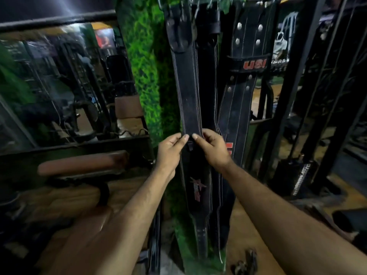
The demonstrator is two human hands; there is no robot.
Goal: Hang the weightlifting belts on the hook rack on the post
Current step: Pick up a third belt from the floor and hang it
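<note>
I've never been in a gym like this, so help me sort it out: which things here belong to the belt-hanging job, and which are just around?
Part of the job:
- left hand and right hand, both pinching the front belt
- USI belt, hanging beside it
- green post

Just around:
- padded bench
- mirror
- black machine frame

Dim indoor scene, wide-angle view, uneven light.

A white streak of glare enters from the upper left; elsewhere deep shadow swallows the right-side frames and lower corners. The belt at centre is reasonably sharp, stitching legible. The pad at left and the forearms smear with motion blur. Straight uprights bow outward toward the edges.
</note>
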